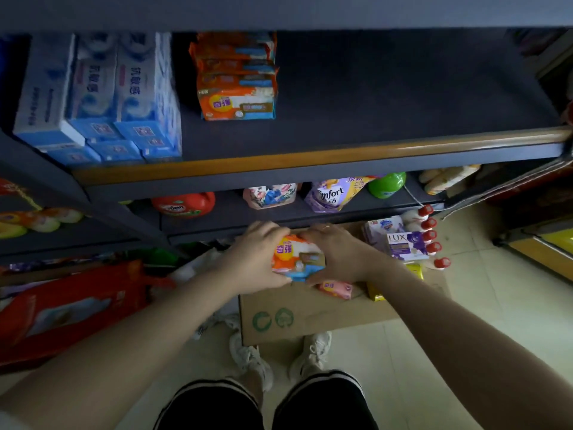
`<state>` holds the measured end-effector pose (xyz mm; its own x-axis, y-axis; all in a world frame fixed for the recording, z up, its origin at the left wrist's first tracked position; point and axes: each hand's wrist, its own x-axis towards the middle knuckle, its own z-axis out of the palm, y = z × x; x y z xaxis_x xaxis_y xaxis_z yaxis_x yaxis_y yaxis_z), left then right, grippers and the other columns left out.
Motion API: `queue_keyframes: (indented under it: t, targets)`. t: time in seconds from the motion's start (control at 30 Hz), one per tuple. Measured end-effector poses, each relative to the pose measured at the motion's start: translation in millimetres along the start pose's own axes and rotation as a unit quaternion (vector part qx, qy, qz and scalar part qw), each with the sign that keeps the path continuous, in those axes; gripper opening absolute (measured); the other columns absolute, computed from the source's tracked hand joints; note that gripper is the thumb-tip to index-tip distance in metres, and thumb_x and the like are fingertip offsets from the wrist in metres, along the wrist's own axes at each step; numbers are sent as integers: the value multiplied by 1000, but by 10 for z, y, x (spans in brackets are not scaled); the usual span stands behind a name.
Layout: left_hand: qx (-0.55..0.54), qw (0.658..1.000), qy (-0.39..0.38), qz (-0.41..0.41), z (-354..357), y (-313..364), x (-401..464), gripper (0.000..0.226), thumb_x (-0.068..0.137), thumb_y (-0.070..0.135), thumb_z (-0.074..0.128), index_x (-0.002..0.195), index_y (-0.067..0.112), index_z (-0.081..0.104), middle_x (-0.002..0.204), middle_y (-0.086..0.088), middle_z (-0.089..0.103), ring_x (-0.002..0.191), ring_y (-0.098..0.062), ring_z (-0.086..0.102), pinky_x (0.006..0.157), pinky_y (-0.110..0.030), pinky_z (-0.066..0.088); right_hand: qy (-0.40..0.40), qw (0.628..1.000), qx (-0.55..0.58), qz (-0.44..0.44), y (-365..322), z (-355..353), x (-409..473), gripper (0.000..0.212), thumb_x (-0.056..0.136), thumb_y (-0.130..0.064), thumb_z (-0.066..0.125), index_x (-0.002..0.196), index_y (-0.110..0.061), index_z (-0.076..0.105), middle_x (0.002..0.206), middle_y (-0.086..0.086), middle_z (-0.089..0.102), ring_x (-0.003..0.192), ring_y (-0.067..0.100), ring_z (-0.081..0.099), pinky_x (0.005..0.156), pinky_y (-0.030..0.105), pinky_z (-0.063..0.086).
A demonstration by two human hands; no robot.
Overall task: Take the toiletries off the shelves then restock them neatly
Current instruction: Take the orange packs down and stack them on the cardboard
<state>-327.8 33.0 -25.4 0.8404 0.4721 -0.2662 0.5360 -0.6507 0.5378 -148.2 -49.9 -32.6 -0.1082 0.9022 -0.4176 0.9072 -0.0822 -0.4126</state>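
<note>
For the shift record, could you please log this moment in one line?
both hands grip orange soap pack | above brown cardboard box | matching stack on shelf

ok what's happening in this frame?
A person stands at a store shelf, gripping an orange soap pack with the left hand and right hand above a cardboard box of toiletries on the floor. Matching orange packs already sit stacked on the upper shelf beside blue toothpaste boxes.

Soap pack (298,258) above cardboard box (310,311)
</note>
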Motion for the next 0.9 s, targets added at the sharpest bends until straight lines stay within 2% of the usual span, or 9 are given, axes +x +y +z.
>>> queue_keyframes:
  t: [0.07,0.17,0.3,0.4,0.53,0.67,0.8,0.83,0.9]
  targets:
    - [31,999,-4,24,124,-13,91,78,72,36,74,137,9,38,131,-7,43,123,-23,36,99,-26,28,-9,1000,-7,-3,54,193,65,89,67,-40,79,138,-11,36,137,10,44,123,26,45,102,31,33]
    - [61,996,46,38,350,-131,194,71,71,30,76,131,6,46,127,-11,49,119,-29,46,98,-31,34,6,999,1,33,228,476,216,86,65,-33,78,136,-9,36,136,11,41,123,29,42,102,31,32]
    - [11,991,125,-45,573,-441,293,53,84,22,64,131,7,48,141,-11,38,128,-30,38,104,-38,34,-12,990,-101,103,603,898,599,79,69,-34,75,132,-10,34,133,11,38,123,30,39,100,36,37]
    - [43,986,148,-65,656,-786,352,43,84,18,63,124,4,55,143,-17,37,125,-38,41,100,-44,37,-39,980,-162,111,818,1162,869,78,73,-31,73,135,-10,31,135,10,36,125,28,37,101,37,36]
    - [13,979,171,-108,561,-988,357,39,88,17,59,126,9,53,149,-8,27,135,-28,27,106,-39,28,-33,978,-162,132,971,1397,1021,69,77,-31,69,132,-9,34,133,11,38,123,28,39,99,36,38]
    - [1,969,219,-116,411,-942,243,35,89,16,58,123,9,55,146,-7,32,134,-23,31,102,-30,30,-19,972,-167,162,1005,1495,1020,59,86,-31,58,134,-9,31,135,10,38,125,28,38,101,35,33]
    - [42,964,254,-62,174,-769,104,35,88,15,59,121,3,56,135,-14,45,125,-21,34,98,-31,30,34,982,-133,130,766,1154,908,67,88,-34,59,142,-11,28,142,7,37,131,27,36,104,37,31]
    - [40,965,252,-55,80,-715,66,38,87,18,56,122,3,55,131,-14,48,121,-19,35,96,-32,33,81,987,-106,94,640,966,860,60,86,-31,61,137,-10,38,135,9,45,124,30,44,99,38,37]
    - [48,968,243,-51,-133,-610,-16,41,88,25,47,123,4,53,123,-13,52,113,-17,39,88,-33,43,223,973,-60,2,354,566,758,31,81,-21,59,109,-7,61,102,12,63,95,33,61,72,33,49]
